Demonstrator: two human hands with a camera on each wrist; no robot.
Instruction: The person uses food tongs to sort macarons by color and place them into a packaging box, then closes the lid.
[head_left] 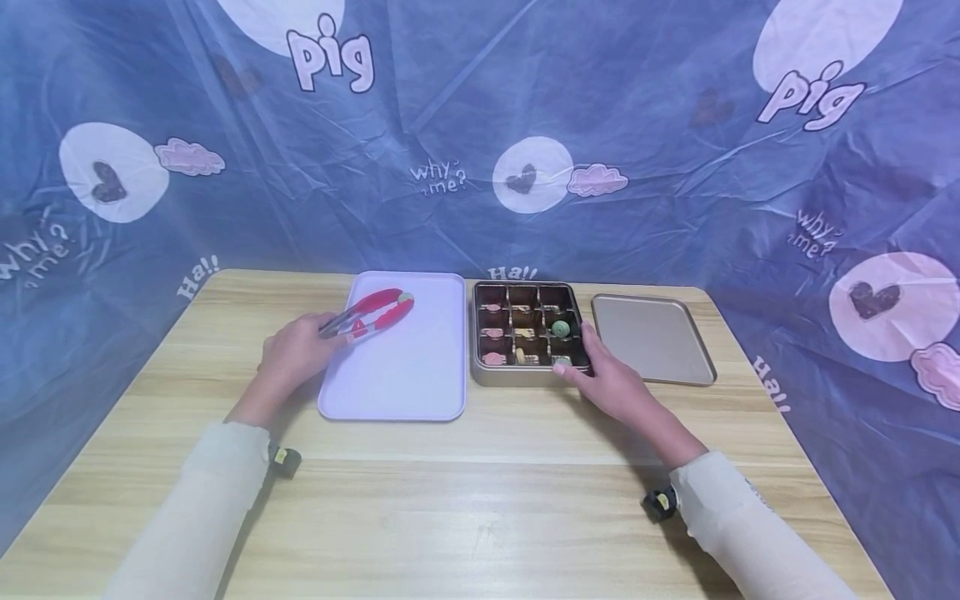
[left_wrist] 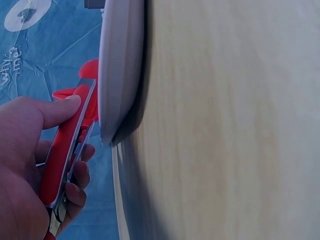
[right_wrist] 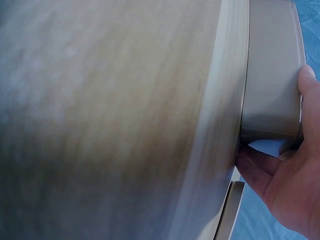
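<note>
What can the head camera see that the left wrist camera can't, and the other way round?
Only the head view shows the green piece at the tips of the red tongs, the right hand and the flat lid. Only the left wrist view shows fingertips curled on the tongs' table-facing side. Both show the left hand, the tongs, the pale tray, the wooden table and the blue cloth.

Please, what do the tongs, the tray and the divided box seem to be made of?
Tongs: shiny metal by their silvery, reflective edges, with smooth red parts, perhaps silicone or plastic.
Tray: probably plastic, from its smooth, pale surface and rounded rim.
Box: likely tin, given its satin beige-gold walls; its glossy brown insert suggests moulded plastic.
</note>
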